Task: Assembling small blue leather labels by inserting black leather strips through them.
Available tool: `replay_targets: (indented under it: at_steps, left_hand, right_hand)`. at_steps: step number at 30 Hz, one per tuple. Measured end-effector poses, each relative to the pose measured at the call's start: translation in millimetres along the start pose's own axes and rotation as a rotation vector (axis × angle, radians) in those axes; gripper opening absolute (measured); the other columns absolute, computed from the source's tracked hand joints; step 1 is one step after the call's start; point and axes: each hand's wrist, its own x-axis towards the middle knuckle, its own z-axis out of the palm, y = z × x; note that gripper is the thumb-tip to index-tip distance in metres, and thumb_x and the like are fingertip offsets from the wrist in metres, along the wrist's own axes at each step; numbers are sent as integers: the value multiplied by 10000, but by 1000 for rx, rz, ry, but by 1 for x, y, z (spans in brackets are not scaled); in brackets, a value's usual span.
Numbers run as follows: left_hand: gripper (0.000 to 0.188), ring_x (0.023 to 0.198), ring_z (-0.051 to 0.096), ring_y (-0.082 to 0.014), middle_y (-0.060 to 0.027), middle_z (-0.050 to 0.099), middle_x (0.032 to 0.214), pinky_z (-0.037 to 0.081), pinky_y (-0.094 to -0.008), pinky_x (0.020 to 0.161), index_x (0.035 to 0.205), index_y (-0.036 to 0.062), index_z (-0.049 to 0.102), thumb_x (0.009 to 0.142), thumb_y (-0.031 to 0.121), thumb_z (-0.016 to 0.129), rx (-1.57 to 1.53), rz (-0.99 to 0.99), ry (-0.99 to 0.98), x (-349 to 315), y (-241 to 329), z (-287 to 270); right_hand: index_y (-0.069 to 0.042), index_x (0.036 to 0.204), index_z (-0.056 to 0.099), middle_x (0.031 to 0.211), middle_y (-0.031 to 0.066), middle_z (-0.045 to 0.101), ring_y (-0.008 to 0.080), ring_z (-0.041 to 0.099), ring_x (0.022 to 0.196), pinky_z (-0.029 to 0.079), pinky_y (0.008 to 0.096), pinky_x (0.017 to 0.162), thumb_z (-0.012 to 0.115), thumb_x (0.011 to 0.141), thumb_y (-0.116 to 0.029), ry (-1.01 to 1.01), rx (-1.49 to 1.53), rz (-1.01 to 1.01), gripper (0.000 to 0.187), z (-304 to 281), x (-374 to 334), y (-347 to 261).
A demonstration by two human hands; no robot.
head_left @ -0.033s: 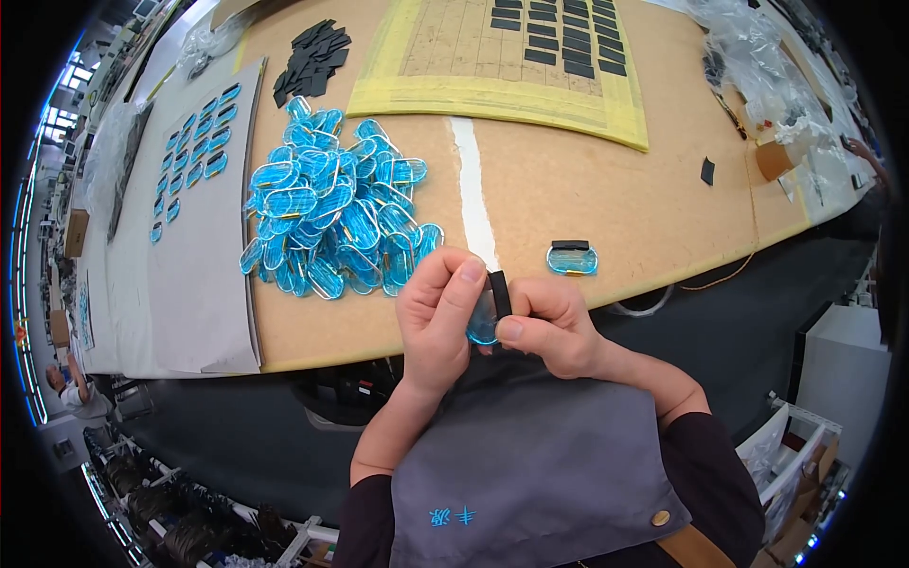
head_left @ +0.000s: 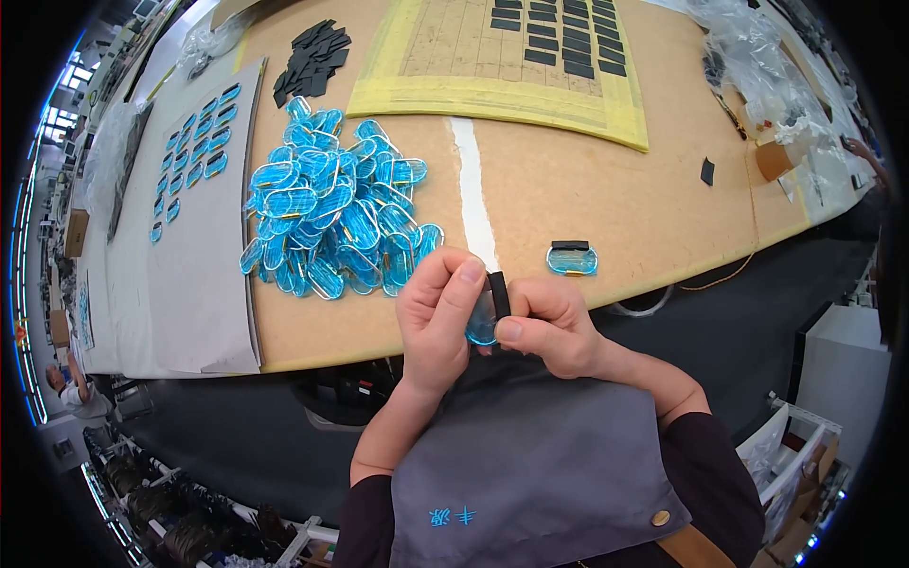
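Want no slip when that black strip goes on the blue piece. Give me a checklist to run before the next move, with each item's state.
1. Blue oval piece pinched between both hands: ok.
2. Black strip under the right hand thumb, against the piece: ok.
3. Left hand fingers steady the piece's other side: ok.
4. Strip square to the piece's edge: cannot tell, fingers hide it.
5. Finished piece lies apart on the table: ok.
6. Pile of blue pieces beside the left hand: ok.
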Motion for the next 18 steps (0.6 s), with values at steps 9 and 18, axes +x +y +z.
replay_targets:
  at_steps: [9, 18]
  left_hand:
    - [154, 491, 468, -16, 20, 545, 698, 367, -172, 416, 896, 37, 556, 992, 152, 522, -2, -57, -87, -6, -7, -5]
    - [161, 501, 475, -16, 25, 543, 683, 368, -171, 426, 900, 37, 566, 995, 156, 513, 16, -92, -186, 6, -2, -11]
  right_hand:
    - [-49, 672, 453, 601, -40, 439, 42, 352, 565, 294, 241, 491, 595, 927, -143, -38, -252, 34, 306, -13, 9, -17]
    - [-22, 660, 493, 558, -10, 436, 58, 371, 527, 295, 257, 468, 580, 905, -111, 78, -232, -82, 275, -8, 15, -10]
